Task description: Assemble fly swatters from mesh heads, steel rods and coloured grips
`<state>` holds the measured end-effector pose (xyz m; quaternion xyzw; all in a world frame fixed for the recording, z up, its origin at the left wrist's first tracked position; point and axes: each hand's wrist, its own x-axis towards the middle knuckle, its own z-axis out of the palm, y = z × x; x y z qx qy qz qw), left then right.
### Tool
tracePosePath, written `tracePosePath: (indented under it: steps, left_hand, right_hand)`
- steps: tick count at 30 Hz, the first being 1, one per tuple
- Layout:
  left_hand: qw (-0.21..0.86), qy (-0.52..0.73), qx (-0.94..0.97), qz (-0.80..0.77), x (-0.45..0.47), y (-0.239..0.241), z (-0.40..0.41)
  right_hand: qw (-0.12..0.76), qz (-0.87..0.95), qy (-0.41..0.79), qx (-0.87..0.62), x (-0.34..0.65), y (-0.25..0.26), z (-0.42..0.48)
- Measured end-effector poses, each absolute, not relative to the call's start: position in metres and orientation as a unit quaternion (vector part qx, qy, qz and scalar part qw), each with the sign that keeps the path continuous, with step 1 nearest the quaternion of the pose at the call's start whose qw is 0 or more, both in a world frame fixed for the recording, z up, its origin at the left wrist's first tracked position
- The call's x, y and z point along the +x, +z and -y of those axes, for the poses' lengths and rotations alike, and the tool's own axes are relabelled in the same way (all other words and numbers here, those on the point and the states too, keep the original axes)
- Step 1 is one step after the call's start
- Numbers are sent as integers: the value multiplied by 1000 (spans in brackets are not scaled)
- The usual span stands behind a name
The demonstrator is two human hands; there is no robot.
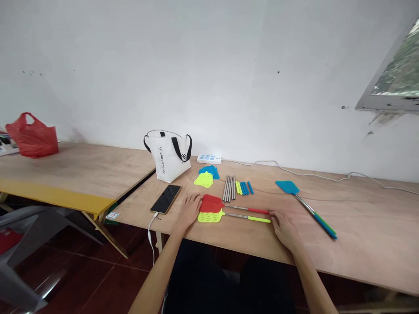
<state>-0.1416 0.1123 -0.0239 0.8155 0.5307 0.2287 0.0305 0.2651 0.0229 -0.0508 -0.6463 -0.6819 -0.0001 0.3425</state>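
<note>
Along the near side of the table [369, 226], a yellow swatter [210, 216] lies flat, head left, handle right. A red swatter [212, 203] lies just beyond it, roughly parallel, its head partly overlapping the yellow one. Left hand [190, 210]: palm down at the left edge of the two heads, fingers loosely extended and unclosed, touching the red head's edge. Right hand [284, 229]: at the right ends of the handles, fingers bent, tips by the red one; cannot tell whether they grip. To the left, a phone [166, 199] lies screen up, a white cable [149, 237] plugged into its near end. Well to the right, a blue swatter [288, 187] lies slantwise, a green handle [326, 223] alongside its blue one. Beyond the red swatter: metal rods [229, 188] side by side; just right of them, yellow and blue sleeves [244, 188]; to the left, loose yellow heads [203, 179] partly covering blue heads [214, 171]. Farther left stands a white bag [166, 161] with black straps. Farthest back, a power strip [209, 158] sits by the wall [229, 87].
</note>
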Motion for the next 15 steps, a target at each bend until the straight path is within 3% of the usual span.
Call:
tracePosePath:
  steps: [15]
  left_hand:
    - [32, 235, 815, -528, -143, -26, -113]
  right_hand:
    - [343, 683, -8, -645, 265, -53, -24]
